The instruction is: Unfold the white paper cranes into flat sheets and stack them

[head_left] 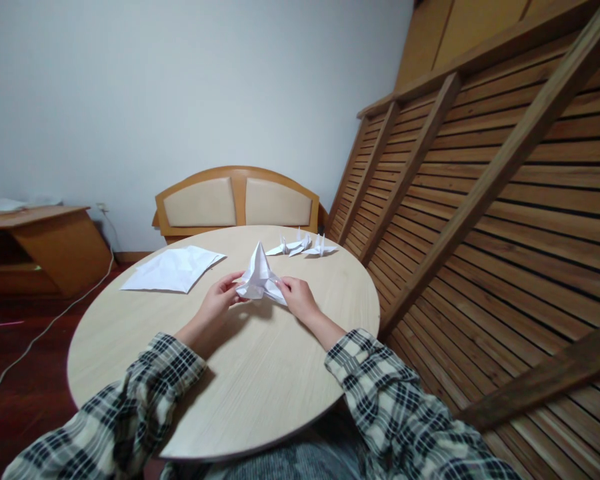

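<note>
A half-folded white paper model (259,275) with a pointed top stands at the middle of the round wooden table (260,387). My left hand (220,297) pinches its left lower corner, fingers closed on the paper. My right hand (296,298) grips its right lower flap in the same way. Both sleeves are plaid.
A stack of white paper sheets (173,269) lies on the table's left. Finished paper cranes (303,246) sit at the far edge. Behind the table stands a padded chair (237,200). A slatted wooden wall (480,200) runs along the right; a low desk (40,240) and a cable are at left.
</note>
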{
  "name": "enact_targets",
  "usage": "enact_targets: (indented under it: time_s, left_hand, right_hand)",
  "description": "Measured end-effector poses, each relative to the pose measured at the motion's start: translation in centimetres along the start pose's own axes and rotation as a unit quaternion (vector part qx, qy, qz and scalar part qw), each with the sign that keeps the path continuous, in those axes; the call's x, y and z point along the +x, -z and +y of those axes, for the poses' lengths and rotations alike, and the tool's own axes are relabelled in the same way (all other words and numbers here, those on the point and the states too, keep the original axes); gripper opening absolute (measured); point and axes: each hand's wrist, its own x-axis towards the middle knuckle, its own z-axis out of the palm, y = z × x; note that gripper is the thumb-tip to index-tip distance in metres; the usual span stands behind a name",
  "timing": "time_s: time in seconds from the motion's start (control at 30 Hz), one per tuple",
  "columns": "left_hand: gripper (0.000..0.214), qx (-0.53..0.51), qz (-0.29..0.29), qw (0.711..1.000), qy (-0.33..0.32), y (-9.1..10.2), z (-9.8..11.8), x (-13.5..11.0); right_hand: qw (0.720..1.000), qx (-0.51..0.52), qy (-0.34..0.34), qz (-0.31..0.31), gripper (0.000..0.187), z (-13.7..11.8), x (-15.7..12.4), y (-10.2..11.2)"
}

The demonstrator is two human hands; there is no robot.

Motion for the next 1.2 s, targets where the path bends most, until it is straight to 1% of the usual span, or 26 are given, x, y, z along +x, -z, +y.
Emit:
enact_targets:
  time_s: [0.07, 0.13, 0.27, 0.37, 0.47, 0.53, 0.67, 0.73, 0.8, 0.9, 0.97, 1.0, 1.1, 1.2]
  left_hand:
    - [0.044, 0.006, -0.001, 1.000, 0.000, 0.2, 0.0, 0.1]
    - [0.043, 0.016, -0.013, 1.000, 0.000, 0.5, 0.0, 0.4]
    - [0.041, 0.051, -0.030, 0.998, 0.008, 1.1, -0.1, 0.8]
    - [0.039, 0.076, -0.039, 0.996, 0.018, 1.4, 0.3, 0.9]
    - [0.040, 0.088, -0.068, 0.993, 0.026, 1.8, 0.9, 0.7]
    - [0.040, 0.096, -0.088, 0.991, 0.030, 2.0, 1.3, 0.6]
    - [0.048, 0.084, -0.104, 0.990, 0.047, 2.3, 1.7, 0.4]
    - [0.052, 0.057, -0.095, 0.992, 0.055, 2.3, 1.6, 0.4]
    - [0.052, 0.027, -0.075, 0.996, 0.050, 2.2, 1.3, 0.4]
    - [0.054, 0.019, -0.054, 0.998, 0.007, 1.5, 0.7, 0.3]
    - [0.054, 0.057, -0.058, 0.996, -0.041, 0.8, 0.2, 0.2]
    - [0.054, 0.085, -0.062, 0.992, -0.064, 0.4, 0.0, 0.1]
    - [0.058, 0.174, -0.066, 0.975, -0.125, -0.7, -0.8, -0.2]
    - [0.068, 0.242, -0.039, 0.951, -0.190, -1.1, -1.5, -0.3]
  right_hand:
    - [1.000, 0.007, 0.002, 0.004, 0.027, -0.1, -0.1, 0.2]
    - [1.000, 0.014, 0.009, 0.006, 0.025, 0.0, -0.1, 0.4]
    - [0.999, 0.022, 0.026, -0.006, 0.022, 0.5, 0.1, 0.7]
    - [0.999, 0.011, 0.033, -0.023, 0.021, 0.8, 0.4, 1.2]
    - [0.998, 0.000, 0.047, -0.043, 0.021, 0.9, 0.6, 1.9]
    - [0.996, -0.005, 0.051, -0.068, 0.020, 0.7, 0.7, 2.4]
    - [0.993, 0.021, 0.050, -0.108, 0.022, 0.3, 0.6, 2.9]
    - [0.993, 0.035, 0.050, -0.097, 0.028, 0.2, 0.6, 2.7]
    - [0.996, 0.034, 0.044, -0.069, 0.033, 0.4, 0.6, 2.4]
    - [0.999, 0.025, 0.027, -0.027, 0.030, 0.7, 0.6, 1.8]
    - [1.000, 0.012, 0.026, -0.004, 0.028, 0.9, 0.6, 1.6]
    - [1.000, 0.002, 0.025, 0.011, 0.029, 0.9, 0.6, 1.5]
    - [0.999, -0.014, 0.019, 0.036, 0.036, 0.9, 0.7, 1.3]
    - [0.999, -0.002, 0.010, 0.034, 0.035, 0.7, 0.7, 0.9]
